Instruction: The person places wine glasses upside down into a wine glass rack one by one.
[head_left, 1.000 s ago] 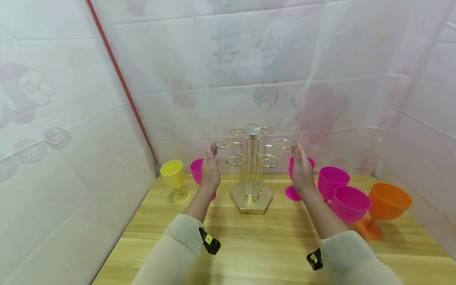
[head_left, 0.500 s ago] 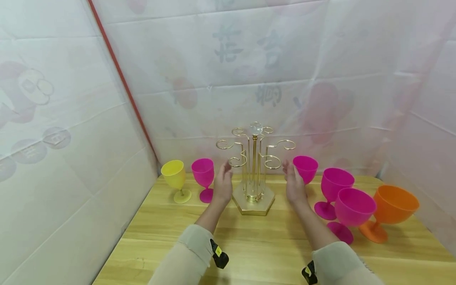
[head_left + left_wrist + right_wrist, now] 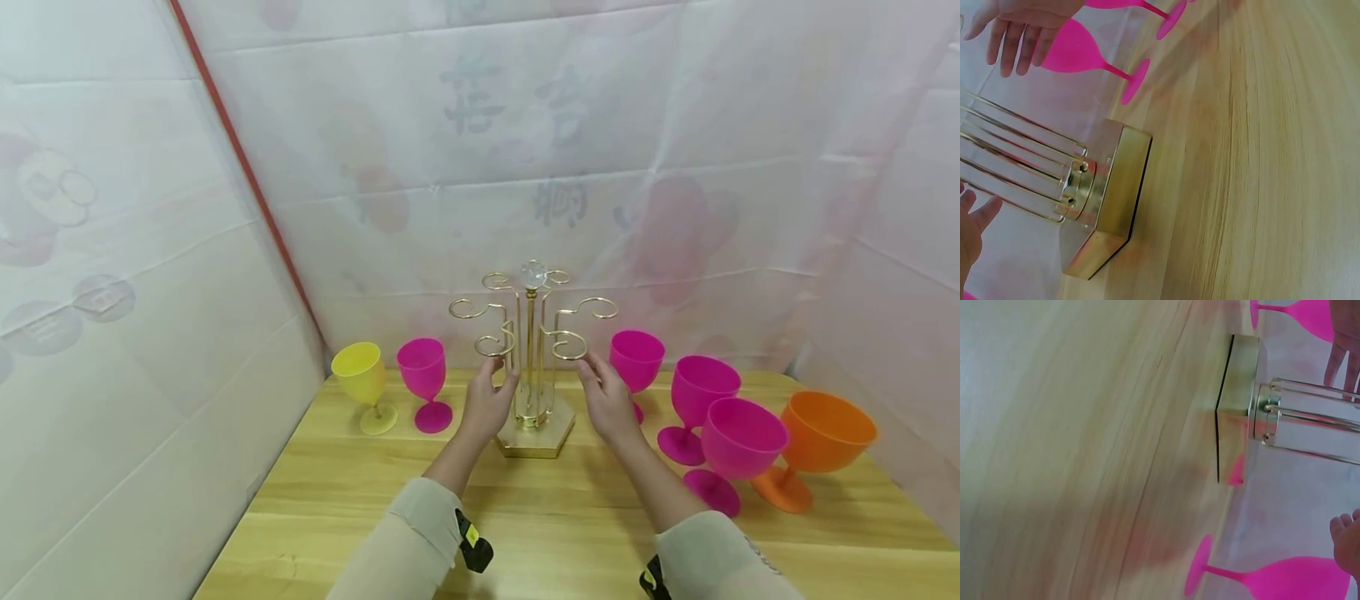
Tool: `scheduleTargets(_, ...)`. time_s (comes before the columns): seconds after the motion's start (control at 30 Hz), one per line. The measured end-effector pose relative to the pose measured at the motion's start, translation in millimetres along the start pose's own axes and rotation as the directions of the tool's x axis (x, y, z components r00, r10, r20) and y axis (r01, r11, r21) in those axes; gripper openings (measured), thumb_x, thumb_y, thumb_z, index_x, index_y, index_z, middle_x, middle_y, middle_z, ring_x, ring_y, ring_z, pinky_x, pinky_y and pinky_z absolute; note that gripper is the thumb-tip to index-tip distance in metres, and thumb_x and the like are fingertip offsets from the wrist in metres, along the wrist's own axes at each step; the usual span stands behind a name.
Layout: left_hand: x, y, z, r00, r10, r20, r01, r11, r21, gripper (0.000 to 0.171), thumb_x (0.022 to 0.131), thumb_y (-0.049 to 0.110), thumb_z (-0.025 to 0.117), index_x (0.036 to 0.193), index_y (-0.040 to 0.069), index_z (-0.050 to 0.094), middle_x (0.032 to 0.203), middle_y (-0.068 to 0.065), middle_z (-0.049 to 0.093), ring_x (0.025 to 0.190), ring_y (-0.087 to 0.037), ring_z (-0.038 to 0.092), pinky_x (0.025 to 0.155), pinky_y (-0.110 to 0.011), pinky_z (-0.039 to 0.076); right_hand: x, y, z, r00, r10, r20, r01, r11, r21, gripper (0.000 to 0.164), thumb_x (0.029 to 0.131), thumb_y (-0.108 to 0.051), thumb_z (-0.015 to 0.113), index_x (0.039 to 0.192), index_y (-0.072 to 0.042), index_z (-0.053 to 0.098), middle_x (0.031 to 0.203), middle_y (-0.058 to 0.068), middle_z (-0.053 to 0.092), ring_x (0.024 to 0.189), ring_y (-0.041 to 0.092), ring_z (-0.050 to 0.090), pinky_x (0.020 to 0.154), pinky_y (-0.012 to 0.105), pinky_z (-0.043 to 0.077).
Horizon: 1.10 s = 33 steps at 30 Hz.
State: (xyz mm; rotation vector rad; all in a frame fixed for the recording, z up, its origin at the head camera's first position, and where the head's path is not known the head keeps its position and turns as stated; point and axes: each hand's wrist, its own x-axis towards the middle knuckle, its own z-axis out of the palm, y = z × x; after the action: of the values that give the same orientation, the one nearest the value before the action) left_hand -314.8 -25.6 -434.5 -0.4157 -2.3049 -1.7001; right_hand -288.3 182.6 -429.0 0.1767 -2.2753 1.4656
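A gold wire rack (image 3: pixel 531 333) with curled arms and a clear ball on top stands upright on a hexagonal base (image 3: pixel 534 442). My left hand (image 3: pixel 486 404) is at its left side, thumb and fingers spread close to the rods. On the other side my right hand (image 3: pixel 609 407) reaches in, fingertips just below a front curl. In the left wrist view the right hand's fingers (image 3: pixel 1009 50) are straight and apart. The left hand's fingers (image 3: pixel 1336 361) also extend straight in the right wrist view. Neither hand grips anything.
Left of the rack stand a yellow goblet (image 3: pixel 362 375) and a pink goblet (image 3: pixel 422 367). To the right are several more pink goblets (image 3: pixel 703 387) and a wider orange goblet (image 3: pixel 828 432). All rest on the wooden table (image 3: pixel 555 517), with a printed sheet (image 3: pixel 450 233) hanging behind.
Both hands have come down from the rack's upper curls and drawn inward, closer to its rods. The rack and goblets stand where they were.
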Motion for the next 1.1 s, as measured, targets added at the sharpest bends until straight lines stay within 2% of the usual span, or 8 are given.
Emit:
scheduleTargets(0.27, 1.7, -6.7, -0.1, 0.999, 0.019, -0.036, -0.018, 0.999, 0.039, 0.047, 0.099, 0.022, 0.057, 0.144, 0.013, 0.046, 0.138, -0.012, 0.058, 0.130, -0.030, 0.053, 0.104, -0.047, 0.047, -0.9, -0.6, -2.3, 1.000, 0.002, 0.018, -0.002, 1.000, 0.006, 0.056, 0.104, -0.040, 0.046, 0.143, -0.001, 0.047, 0.146, 0.018, 0.049, 0.135, 0.035, 0.045, 0.110, 0.051, 0.039)
scheduleTargets(0.47, 3.1, -8.6, -0.6, 0.997, 0.057, -0.054, -0.054, 0.997, 0.053, 0.039, 0.100, 0.021, 0.058, 0.137, 0.011, 0.052, 0.131, -0.013, 0.062, 0.125, -0.030, 0.057, 0.098, -0.043, 0.052, 0.7, -1.9, -6.4, 1.000, -0.013, 0.019, 0.013, 1.000, 0.006, 0.055, 0.104, -0.037, 0.045, 0.144, 0.001, 0.045, 0.146, 0.019, 0.049, 0.134, 0.036, 0.047, 0.110, 0.050, 0.040)
scheduleTargets(0.63, 3.7, -8.6, -1.5, 0.995, 0.079, -0.057, -0.076, 0.996, 0.046, 0.047, 0.098, 0.016, 0.058, 0.143, 0.005, 0.047, 0.131, -0.015, 0.062, 0.124, -0.031, 0.058, 0.102, -0.045, 0.049, 3.4, -4.7, -7.9, 0.999, -0.026, 0.024, 0.026, 1.000, -0.002, 0.055, 0.104, -0.036, 0.046, 0.144, 0.001, 0.045, 0.142, 0.021, 0.051, 0.131, 0.038, 0.049, 0.108, 0.050, 0.042)
scheduleTargets(0.73, 2.5, -9.2, -2.5, 0.994, 0.089, -0.060, -0.085, 0.994, 0.074, 0.050, 0.097, 0.013, 0.059, 0.145, 0.005, 0.045, 0.129, -0.015, 0.063, 0.122, -0.030, 0.059, 0.106, -0.045, 0.045, 5.2, -6.1, -8.6, 0.999, -0.026, 0.036, 0.026, 1.000, -0.008, 0.056, 0.104, -0.037, 0.047, 0.144, 0.001, 0.044, 0.142, 0.022, 0.050, 0.131, 0.038, 0.048, 0.108, 0.050, 0.042)
scheduleTargets(0.87, -0.8, -10.6, -3.9, 0.991, 0.119, -0.066, -0.110, 0.986, 0.126, 0.047, 0.095, 0.012, 0.060, 0.141, 0.007, 0.051, 0.125, -0.014, 0.064, 0.117, -0.029, 0.061, 0.104, -0.042, 0.048, 8.7, -6.2, -11.7, 0.999, -0.030, 0.037, 0.032, 0.998, -0.063, 0.054, 0.104, -0.037, 0.045, 0.145, -0.002, 0.044, 0.142, 0.020, 0.051, 0.128, 0.038, 0.050, 0.107, 0.051, 0.043)
scheduleTargets(1.0, -6.0, -11.3, -6.1, 0.986, 0.148, -0.073, -0.138, 0.981, 0.138, 0.047, 0.096, 0.014, 0.061, 0.141, 0.009, 0.051, 0.126, -0.012, 0.062, 0.115, -0.028, 0.062, 0.095, -0.036, 0.054, 12.8, -6.7, -15.9, 0.998, -0.065, 0.023, 0.067, 0.991, -0.114, 0.053, 0.104, -0.037, 0.047, 0.145, -0.003, 0.045, 0.140, 0.017, 0.053, 0.124, 0.039, 0.053, 0.103, 0.052, 0.046)
scheduleTargets(1.1, -11.3, -10.7, -10.0, 0.984, 0.161, -0.069, -0.153, 0.982, 0.113, 0.053, 0.096, 0.016, 0.063, 0.146, 0.011, 0.046, 0.130, -0.011, 0.061, 0.116, -0.026, 0.062, 0.099, -0.037, 0.052, 15.4, -8.2, -19.5, 0.994, -0.110, -0.006, 0.108, 0.983, -0.148, 0.051, 0.103, -0.034, 0.049, 0.143, -0.002, 0.048, 0.137, 0.017, 0.055, 0.122, 0.038, 0.054, 0.100, 0.053, 0.048)
